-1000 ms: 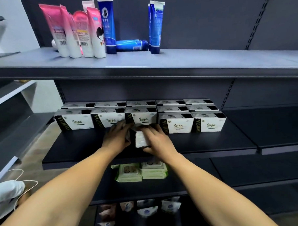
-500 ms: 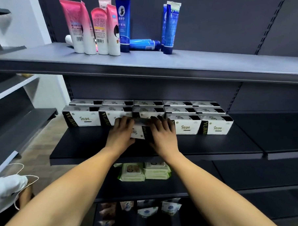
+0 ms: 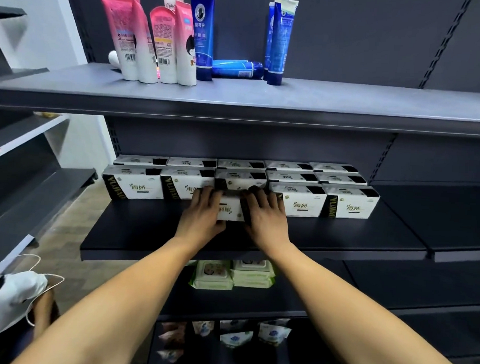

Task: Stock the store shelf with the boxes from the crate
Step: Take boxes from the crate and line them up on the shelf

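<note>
Dark shelf (image 3: 137, 232) is carrying rows of boxes (image 3: 348, 205); left hand (image 3: 204, 216) and right hand (image 3: 264, 218) are gripping one box (image 3: 230, 206), sitting deeper in the front-row gap than earlier.

This is a shop aisle. Dark metal shelves (image 3: 346, 104) hang one above another from slotted uprights (image 3: 383, 157) on a flat back panel, and a second rack (image 3: 21, 133) stands to the left. Goods are set out by kind. The same white box (image 3: 350, 206) repeats in three rows with its label facing front. Pink tubes (image 3: 121, 33) and blue tubes (image 3: 202, 34) stand on the top shelf, some showing barcodes (image 3: 130, 57). Wipe packs (image 3: 212, 275) are stacked on a lower shelf, and pouches (image 3: 236, 338) line the one beneath it.
</note>
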A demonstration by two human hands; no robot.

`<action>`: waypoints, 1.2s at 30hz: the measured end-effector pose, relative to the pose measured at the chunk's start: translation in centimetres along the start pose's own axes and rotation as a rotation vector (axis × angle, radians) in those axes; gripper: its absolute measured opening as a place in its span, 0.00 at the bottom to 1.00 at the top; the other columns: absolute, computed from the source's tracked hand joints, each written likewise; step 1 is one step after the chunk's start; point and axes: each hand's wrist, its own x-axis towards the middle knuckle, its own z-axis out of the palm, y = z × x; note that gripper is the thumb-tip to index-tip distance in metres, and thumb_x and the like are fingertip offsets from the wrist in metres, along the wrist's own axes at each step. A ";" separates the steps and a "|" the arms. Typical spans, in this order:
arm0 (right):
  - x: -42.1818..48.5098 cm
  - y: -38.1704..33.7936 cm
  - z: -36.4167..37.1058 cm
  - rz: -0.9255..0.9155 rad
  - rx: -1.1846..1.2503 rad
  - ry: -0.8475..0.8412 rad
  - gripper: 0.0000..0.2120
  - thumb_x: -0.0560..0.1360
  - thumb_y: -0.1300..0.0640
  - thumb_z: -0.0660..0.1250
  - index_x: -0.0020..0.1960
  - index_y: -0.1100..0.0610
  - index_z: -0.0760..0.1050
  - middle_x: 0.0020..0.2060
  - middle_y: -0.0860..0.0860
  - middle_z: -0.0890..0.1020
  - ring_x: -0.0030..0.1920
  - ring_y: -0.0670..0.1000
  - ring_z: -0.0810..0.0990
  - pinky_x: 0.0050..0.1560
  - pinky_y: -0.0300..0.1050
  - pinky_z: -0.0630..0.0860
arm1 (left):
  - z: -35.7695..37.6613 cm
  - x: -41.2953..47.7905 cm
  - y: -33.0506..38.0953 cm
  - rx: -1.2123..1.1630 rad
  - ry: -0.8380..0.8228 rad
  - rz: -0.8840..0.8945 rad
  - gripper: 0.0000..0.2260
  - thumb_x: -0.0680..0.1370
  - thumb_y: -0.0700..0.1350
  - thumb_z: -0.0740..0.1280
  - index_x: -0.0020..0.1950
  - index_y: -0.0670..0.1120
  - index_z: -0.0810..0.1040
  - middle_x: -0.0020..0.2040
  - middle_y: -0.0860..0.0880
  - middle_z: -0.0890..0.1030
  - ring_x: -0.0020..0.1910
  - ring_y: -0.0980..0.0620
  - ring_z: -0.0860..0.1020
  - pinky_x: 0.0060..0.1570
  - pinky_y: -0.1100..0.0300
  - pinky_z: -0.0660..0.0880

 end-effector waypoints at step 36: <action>1.1 0.5 0.1 -0.021 0.016 -0.130 0.34 0.65 0.45 0.78 0.68 0.52 0.73 0.61 0.52 0.78 0.63 0.62 0.74 0.63 0.61 0.69 | -0.4 1.8 0.0 -0.463 -0.146 -0.124 0.37 0.70 0.48 0.78 0.75 0.50 0.63 0.70 0.48 0.68 0.66 0.49 0.72 0.59 0.60 0.70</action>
